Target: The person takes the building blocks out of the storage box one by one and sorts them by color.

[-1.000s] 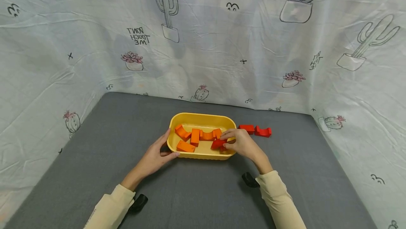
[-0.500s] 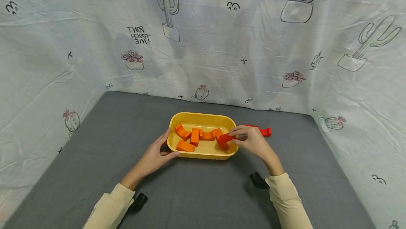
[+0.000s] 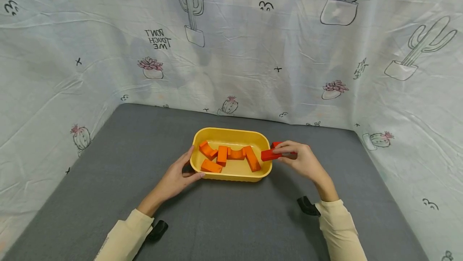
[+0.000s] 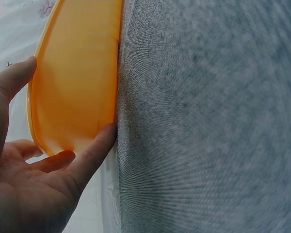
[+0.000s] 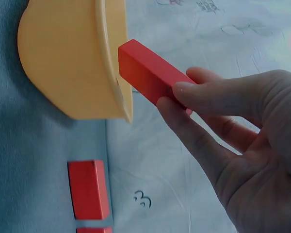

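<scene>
My left hand (image 3: 177, 178) holds the left end of a yellow plastic tub (image 3: 231, 176), thumb and fingers spread around its outer wall; in the left wrist view fingertips touch the rim and the lower edge. Between thumb and fingers my right hand (image 3: 304, 162) pinches a long red toy block (image 5: 148, 75), tilted at the tub's right rim. Inside the tub lie several orange blocks: a long one (image 3: 252, 159), two arched ones (image 3: 236, 154) and two plain ones (image 3: 222, 156). A red block (image 5: 87, 190) lies on the table beside the tub, partly hidden by the right hand in the head view.
Part of another red block (image 5: 94, 230) shows at the bottom of the right wrist view. Grey cloth (image 3: 231, 220) covers the table. A white curtain with cactus drawings (image 3: 238, 52) hangs behind and at the sides. Black wrist mounts (image 3: 157, 231) stick out by both sleeves.
My right hand has lifted the red block up from over the orange blocks and moved it right, to the tub's rim. The left hand and tub have stayed in place.
</scene>
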A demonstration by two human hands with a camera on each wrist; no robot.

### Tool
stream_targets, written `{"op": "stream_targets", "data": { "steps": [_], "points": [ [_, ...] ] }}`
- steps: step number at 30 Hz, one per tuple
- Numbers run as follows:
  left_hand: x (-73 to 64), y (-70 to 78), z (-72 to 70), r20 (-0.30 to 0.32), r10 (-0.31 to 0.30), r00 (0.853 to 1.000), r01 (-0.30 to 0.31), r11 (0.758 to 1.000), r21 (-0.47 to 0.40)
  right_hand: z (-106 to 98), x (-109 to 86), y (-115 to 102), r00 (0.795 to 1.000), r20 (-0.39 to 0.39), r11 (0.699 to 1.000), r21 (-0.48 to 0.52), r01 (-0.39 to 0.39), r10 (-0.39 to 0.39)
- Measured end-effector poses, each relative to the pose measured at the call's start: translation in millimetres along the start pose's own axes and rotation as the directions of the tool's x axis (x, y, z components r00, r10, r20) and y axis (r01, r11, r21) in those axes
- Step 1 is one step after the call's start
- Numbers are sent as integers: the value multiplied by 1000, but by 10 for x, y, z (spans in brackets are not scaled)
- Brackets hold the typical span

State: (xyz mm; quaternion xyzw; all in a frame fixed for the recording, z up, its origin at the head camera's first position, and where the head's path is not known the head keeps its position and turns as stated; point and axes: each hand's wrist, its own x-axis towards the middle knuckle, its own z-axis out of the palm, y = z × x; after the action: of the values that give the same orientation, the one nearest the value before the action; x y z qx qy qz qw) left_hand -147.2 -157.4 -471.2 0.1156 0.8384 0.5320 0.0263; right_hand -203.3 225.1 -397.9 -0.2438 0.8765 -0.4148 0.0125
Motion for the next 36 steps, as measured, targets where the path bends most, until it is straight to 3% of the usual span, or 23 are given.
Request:
{"op": "stream_targets", "data": {
  "steps": [6, 11, 16, 21, 31, 36],
  "points": [
    [-8, -6, -9, -2, -7, 1000, 7, 1000, 16, -137, -45, 96, 999, -37, 999, -26, -28, 27],
    [-11, -8, -6, -6, -12, 1000, 12, 1000, 20, -227, -71, 175, 998, -67, 999, -32, 1, -3],
    [-8, -13, -3, -5, -8, 1000, 9, 1000, 22, -318, -112, 286, 992, -127, 1000, 12, 4, -2],
    [-7, -13, 1, -7, -12, 1000, 12, 1000, 19, -388, -168, 419, 982, -185, 998, 58, -29, 40],
    [-14, -2, 1, -14, -19, 1000, 19, 1000, 23, -504, -297, 738, 954, -287, 994, -40, -99, 83],
    [-14, -9, 5, -10, -24, 1000, 25, 1000, 18, -592, -353, 877, 947, -287, 985, -51, -164, 142]
  ]
}}
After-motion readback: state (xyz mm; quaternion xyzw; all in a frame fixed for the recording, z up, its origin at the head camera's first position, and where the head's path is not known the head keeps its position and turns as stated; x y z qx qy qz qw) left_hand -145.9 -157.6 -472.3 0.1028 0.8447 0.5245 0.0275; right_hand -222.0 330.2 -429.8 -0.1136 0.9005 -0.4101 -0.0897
